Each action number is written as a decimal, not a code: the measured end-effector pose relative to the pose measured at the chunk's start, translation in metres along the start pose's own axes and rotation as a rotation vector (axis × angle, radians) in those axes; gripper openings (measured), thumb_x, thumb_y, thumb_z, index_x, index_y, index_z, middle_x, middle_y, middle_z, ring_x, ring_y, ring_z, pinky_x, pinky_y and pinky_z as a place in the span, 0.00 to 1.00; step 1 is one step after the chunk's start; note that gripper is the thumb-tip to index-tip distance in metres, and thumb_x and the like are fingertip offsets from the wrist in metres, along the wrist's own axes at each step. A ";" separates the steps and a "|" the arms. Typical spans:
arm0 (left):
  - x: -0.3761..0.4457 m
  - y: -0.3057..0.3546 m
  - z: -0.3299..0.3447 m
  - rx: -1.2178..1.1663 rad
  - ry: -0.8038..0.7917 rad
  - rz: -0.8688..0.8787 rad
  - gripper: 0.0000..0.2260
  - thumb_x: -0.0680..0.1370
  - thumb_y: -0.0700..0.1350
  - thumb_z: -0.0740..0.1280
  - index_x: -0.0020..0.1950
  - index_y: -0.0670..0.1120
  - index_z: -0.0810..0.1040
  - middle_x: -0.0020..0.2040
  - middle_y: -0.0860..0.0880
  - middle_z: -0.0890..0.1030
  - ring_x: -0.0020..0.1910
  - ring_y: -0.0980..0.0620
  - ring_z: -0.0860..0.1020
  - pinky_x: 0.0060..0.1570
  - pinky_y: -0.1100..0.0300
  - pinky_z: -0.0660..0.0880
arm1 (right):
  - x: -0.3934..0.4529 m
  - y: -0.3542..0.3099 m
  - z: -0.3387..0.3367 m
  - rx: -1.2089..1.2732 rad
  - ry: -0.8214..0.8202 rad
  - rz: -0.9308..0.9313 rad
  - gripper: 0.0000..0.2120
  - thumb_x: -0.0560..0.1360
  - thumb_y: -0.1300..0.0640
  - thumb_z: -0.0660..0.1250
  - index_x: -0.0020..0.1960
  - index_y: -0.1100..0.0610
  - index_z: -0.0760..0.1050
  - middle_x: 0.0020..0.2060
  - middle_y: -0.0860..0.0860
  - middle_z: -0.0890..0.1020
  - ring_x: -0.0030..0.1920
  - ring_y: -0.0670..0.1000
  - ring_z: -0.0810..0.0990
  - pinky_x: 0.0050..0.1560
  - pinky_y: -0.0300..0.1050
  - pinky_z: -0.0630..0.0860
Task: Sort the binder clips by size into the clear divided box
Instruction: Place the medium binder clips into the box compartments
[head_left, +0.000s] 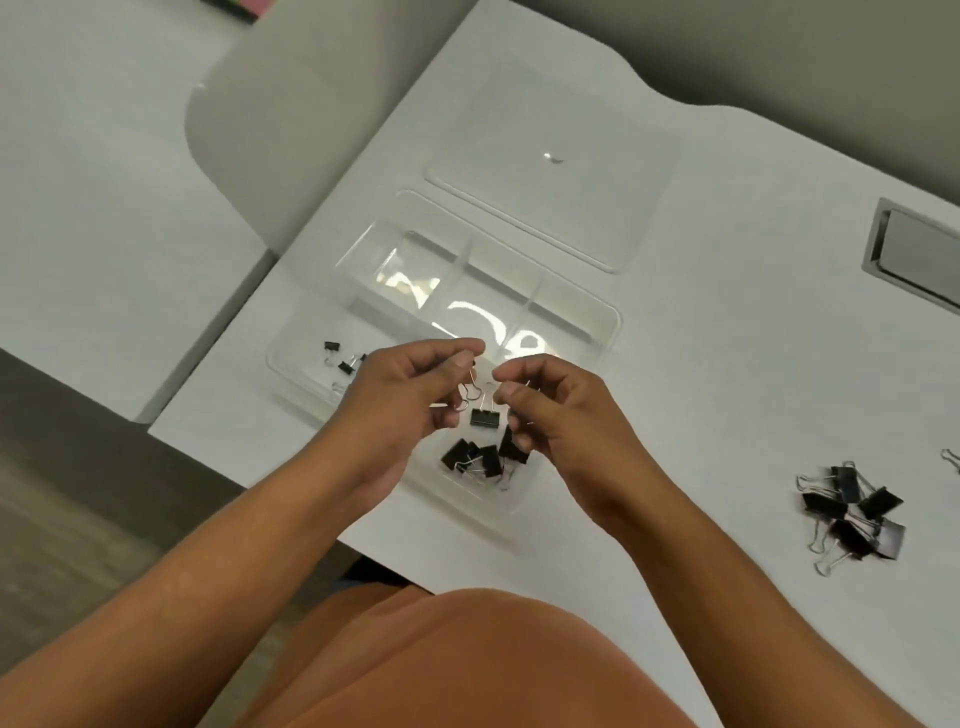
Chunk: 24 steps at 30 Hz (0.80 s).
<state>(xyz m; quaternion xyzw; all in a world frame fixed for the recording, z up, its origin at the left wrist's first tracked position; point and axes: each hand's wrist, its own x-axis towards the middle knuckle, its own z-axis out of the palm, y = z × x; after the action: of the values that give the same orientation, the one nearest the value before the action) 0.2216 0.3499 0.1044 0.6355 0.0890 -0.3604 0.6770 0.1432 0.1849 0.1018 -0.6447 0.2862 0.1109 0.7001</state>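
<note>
The clear divided box (597, 312) lies on the white table in front of me. Above its near side, my left hand (410, 395) and my right hand (550, 410) are close together. Each pinches a thin wire handle, and a medium black binder clip (484, 417) hangs between them. Whether the wires belong to one clip or two tangled ones is unclear. Below the hands, several medium clips (480, 460) lie in the near right compartment. A few small clips (337, 356) lie in the near left compartment. A pile of large clips (854, 514) sits on the table to the right.
The box's clear lid (550, 166) lies flat just beyond the box. A grey cable hatch (914, 254) is set into the table at the far right. A loose wire handle (950, 460) shows at the right edge. A pale chair back (291, 114) stands at the table's left.
</note>
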 end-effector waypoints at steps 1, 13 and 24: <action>0.005 0.008 -0.016 -0.013 0.016 0.000 0.09 0.83 0.41 0.68 0.59 0.45 0.86 0.44 0.47 0.80 0.38 0.52 0.76 0.38 0.62 0.77 | 0.010 -0.008 0.015 -0.060 0.022 -0.029 0.07 0.82 0.60 0.68 0.55 0.53 0.84 0.43 0.52 0.83 0.39 0.49 0.77 0.43 0.44 0.76; 0.062 0.053 -0.084 0.015 0.119 0.112 0.07 0.78 0.41 0.75 0.56 0.45 0.83 0.40 0.47 0.83 0.32 0.53 0.73 0.34 0.60 0.72 | 0.124 -0.071 0.096 -0.793 0.078 -0.326 0.22 0.84 0.64 0.60 0.74 0.49 0.72 0.69 0.48 0.78 0.65 0.45 0.76 0.54 0.32 0.69; 0.081 0.040 -0.076 -0.045 0.097 0.069 0.06 0.80 0.42 0.72 0.55 0.44 0.87 0.42 0.45 0.85 0.36 0.54 0.77 0.40 0.61 0.77 | 0.093 -0.057 0.097 -0.269 0.153 -0.186 0.11 0.76 0.58 0.76 0.57 0.48 0.83 0.50 0.45 0.86 0.43 0.47 0.88 0.41 0.46 0.84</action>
<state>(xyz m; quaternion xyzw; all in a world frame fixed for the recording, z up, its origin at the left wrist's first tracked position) 0.3303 0.3869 0.0757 0.6397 0.1077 -0.3036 0.6979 0.2731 0.2502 0.0992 -0.7628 0.2604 0.0337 0.5910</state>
